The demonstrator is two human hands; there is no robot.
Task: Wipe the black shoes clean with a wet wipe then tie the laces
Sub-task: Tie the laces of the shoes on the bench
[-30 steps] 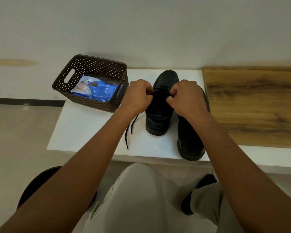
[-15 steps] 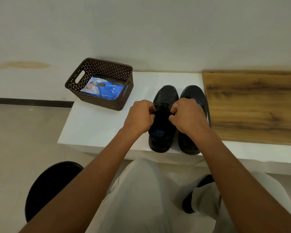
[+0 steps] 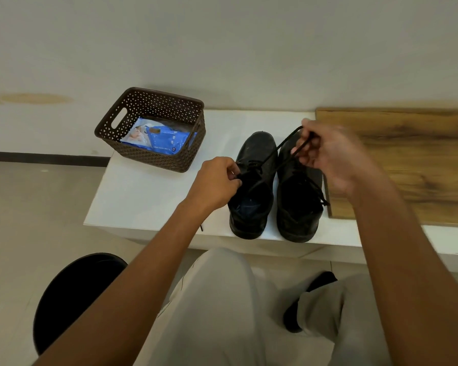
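Two black shoes stand side by side on the white table (image 3: 148,196), toes pointing away from me: the left shoe (image 3: 251,191) and the right shoe (image 3: 298,207). My left hand (image 3: 217,180) pinches one end of the left shoe's black lace (image 3: 270,157) beside the shoe's opening. My right hand (image 3: 331,157) is raised above the right shoe and grips a loop of that lace, which runs taut from the left shoe up to it. The right shoe's own lace (image 3: 319,192) lies loose over its side.
A dark brown perforated basket (image 3: 154,112) at the table's back left holds a blue wet wipe pack (image 3: 161,140). A wooden board (image 3: 407,159) covers the table to the right of the shoes. My knees in grey trousers and a black stool (image 3: 72,294) are below the table edge.
My hands have parted: the right hand rose up and right, drawing the lace out taut, while the left stayed by the left shoe. The camera view also shifted, showing both shoes fully.
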